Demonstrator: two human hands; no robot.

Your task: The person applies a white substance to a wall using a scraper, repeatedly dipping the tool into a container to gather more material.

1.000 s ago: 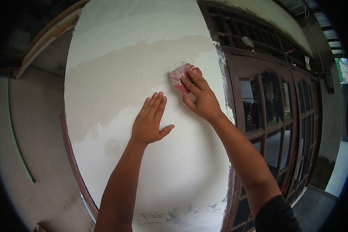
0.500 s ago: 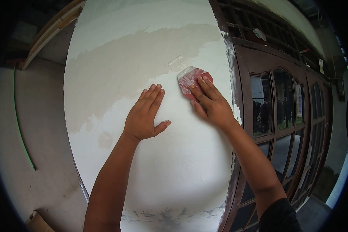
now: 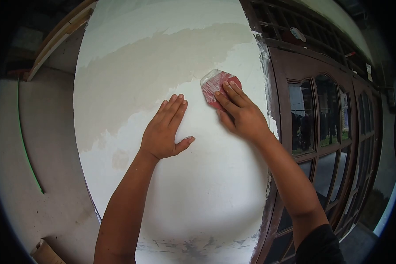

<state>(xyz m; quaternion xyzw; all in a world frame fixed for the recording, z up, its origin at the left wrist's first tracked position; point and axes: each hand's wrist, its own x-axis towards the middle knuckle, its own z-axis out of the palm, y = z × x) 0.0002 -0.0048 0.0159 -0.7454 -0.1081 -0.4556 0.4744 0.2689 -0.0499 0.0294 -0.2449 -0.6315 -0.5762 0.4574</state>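
My right hand [image 3: 246,115] holds a red putty spreader [image 3: 213,89] against the upper right of the wall panel, its fingers pressed over the flat back. White putty streaks the spreader's face and its upper edge. To the left of it, my left hand [image 3: 163,127] lies flat on the wall, fingers stretched upward and thumb out to the side. The wall [image 3: 198,189] is covered in smooth white putty low down. A duller, greyish band [image 3: 145,66] with ragged edges crosses its upper part.
A dark brown door [image 3: 314,160] with glass panes stands just right of the wall's rough, putty-marked edge. At the left hangs a thin green line [image 3: 26,149] by a grey wall. A cardboard piece [image 3: 46,254] sits at the lower left.
My right hand and the spreader have shifted slightly up and left. The outlined putty smear above the spreader no longer shows there. My left hand stays in place.
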